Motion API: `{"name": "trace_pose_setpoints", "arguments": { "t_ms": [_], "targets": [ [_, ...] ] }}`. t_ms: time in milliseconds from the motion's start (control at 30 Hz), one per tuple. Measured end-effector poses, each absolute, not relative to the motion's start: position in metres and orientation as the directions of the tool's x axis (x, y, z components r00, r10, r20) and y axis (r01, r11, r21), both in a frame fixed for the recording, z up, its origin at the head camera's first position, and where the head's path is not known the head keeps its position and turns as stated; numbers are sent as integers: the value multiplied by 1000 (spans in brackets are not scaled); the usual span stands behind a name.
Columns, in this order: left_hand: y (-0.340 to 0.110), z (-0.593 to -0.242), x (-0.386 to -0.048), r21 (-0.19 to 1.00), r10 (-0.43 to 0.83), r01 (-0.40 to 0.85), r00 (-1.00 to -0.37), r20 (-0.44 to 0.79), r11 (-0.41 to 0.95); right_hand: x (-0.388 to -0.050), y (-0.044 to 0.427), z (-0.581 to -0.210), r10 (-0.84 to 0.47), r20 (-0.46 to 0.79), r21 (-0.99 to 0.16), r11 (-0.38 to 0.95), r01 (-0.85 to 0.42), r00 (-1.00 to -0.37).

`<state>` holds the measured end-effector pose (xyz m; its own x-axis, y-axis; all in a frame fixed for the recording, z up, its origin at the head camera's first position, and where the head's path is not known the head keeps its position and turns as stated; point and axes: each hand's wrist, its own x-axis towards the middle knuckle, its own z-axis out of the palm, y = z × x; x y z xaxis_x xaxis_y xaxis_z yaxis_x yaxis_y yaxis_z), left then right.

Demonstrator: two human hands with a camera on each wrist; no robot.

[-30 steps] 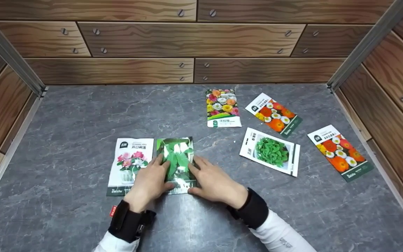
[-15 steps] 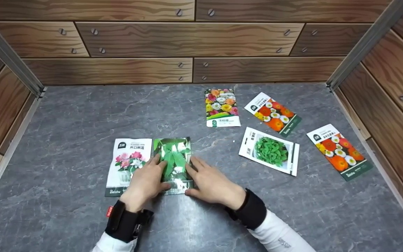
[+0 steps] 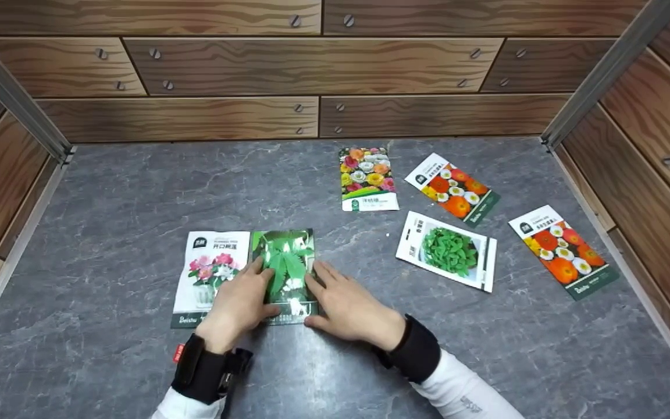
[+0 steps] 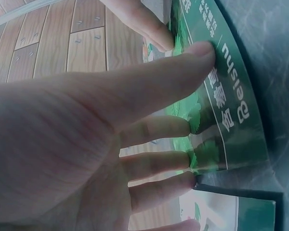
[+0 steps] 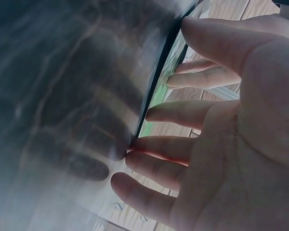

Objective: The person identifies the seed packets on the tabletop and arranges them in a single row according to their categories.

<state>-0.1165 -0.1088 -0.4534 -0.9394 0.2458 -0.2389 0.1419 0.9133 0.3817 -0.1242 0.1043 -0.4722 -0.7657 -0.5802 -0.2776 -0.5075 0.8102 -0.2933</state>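
Observation:
A glossy green leaf packet (image 3: 291, 262) lies flat on the grey table, its left edge beside a white packet with pink flowers (image 3: 191, 291). My left hand (image 3: 241, 305) rests with extended fingers on the green packet's left part and covers some of the white packet. In the left wrist view, the left thumb presses the packet's dark green end (image 4: 241, 139). My right hand (image 3: 352, 305) lies along the right edge of the green packet, fingers extended; the right wrist view shows its fingertips (image 5: 147, 113) at that edge.
Toward the back right lie a multicoloured flower packet (image 3: 368, 177) and an orange flower packet (image 3: 457, 189). Nearer are a white packet with green leaves (image 3: 449, 251) and another orange flower packet (image 3: 565, 253). Wood-patterned walls (image 3: 312, 67) enclose the table.
Both hands and the two packets by them appear slightly further left, while the whole head view has also shifted a little. The hands keep their places on the green packet.

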Motion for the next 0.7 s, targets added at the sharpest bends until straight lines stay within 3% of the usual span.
{"name": "trace_pose_setpoints", "arguments": {
  "t_ms": [700],
  "targets": [
    [-113,-450,-117,400,254,142,-937,-241,906,-123,101,-475,-567,-305,-305,819,-486,-765]
  ]
}}
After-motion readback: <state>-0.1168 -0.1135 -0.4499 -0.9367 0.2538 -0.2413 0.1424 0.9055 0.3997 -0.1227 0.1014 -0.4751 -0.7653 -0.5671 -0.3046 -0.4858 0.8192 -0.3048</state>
